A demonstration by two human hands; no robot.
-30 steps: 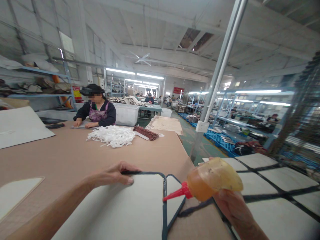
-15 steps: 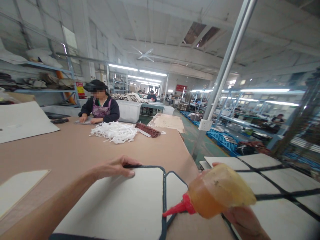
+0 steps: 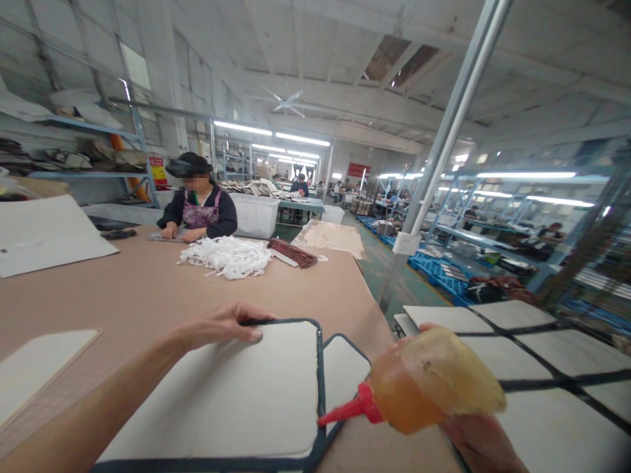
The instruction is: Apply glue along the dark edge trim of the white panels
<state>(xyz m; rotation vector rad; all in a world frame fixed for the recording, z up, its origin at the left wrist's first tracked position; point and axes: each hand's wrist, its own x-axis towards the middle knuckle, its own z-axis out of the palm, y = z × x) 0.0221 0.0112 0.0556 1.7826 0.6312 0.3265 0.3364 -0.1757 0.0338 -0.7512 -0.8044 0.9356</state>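
Observation:
A white panel (image 3: 221, 394) with a dark blue-grey border lies in front of me. My left hand (image 3: 234, 325) pinches its far edge, thumb on the white face and fingers underneath. A squeeze bottle (image 3: 434, 378) of amber liquid, probably glue, is in my right hand (image 3: 478, 430), tilted so that its red nozzle points left. The nozzle tip meets the inner side of the panel's right border, close to the near right corner. Most of my right-hand fingers are hidden behind the bottle. A second bordered panel (image 3: 342, 368) sticks out from under the first one.
More white panels with dark borders (image 3: 532, 355) lie at the right. On the brown table (image 3: 148, 295) are a heap of white strips (image 3: 227, 257), a brown bundle (image 3: 293, 254) and white boards at left. A co-worker (image 3: 197, 203) sits across. A metal post (image 3: 438, 151) rises beyond the right edge.
The panel has shifted slightly up and left in my left hand, so more of its near border shows. The nozzle tip now sits closer to the near right corner.

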